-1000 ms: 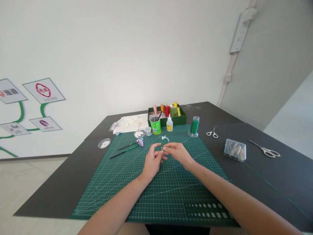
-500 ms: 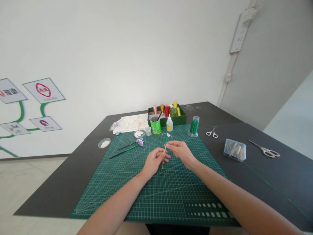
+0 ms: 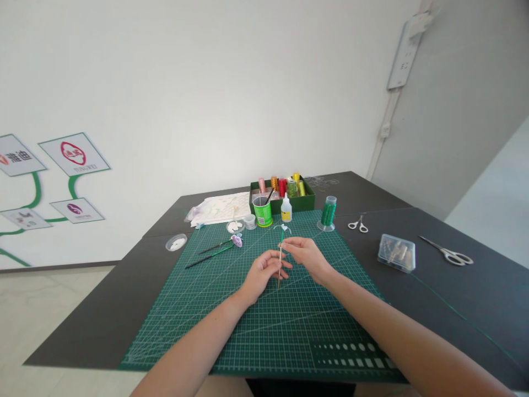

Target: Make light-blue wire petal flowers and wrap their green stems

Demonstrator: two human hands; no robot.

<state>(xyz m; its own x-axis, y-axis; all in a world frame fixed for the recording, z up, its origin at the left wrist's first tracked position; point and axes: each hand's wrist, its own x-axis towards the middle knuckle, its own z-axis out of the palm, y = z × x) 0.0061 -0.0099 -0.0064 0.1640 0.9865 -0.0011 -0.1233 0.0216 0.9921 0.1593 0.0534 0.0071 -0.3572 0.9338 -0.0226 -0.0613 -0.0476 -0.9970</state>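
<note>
A thin wooden stick (image 3: 279, 278) stands nearly upright over the green cutting mat (image 3: 264, 325). Its upper part is wrapped in green thread and tipped with a small pale-blue flower (image 3: 284, 227). My right hand (image 3: 308, 258) pinches the stick just below the green wrapping. Lower down, my left hand (image 3: 263, 274) has it between thumb and fingers, the other fingers loosely stretched behind it. To the left lie two dark, partly green-wrapped stems (image 3: 210, 257) with a lilac flower (image 3: 237, 240) at their far end.
Behind the hands stand a green cup (image 3: 263, 212), a glue bottle (image 3: 286, 209) and a box of thread spools (image 3: 306, 202). A green thread spool (image 3: 329, 214), small scissors (image 3: 358, 224), a clear case (image 3: 397, 253) and larger scissors (image 3: 450, 256) are right. Dishes of white pieces (image 3: 176, 242) are left.
The stick's lower end has swung slightly right and now points more straight down. My left fingers have loosened and spread a little; my right hand has barely moved.
</note>
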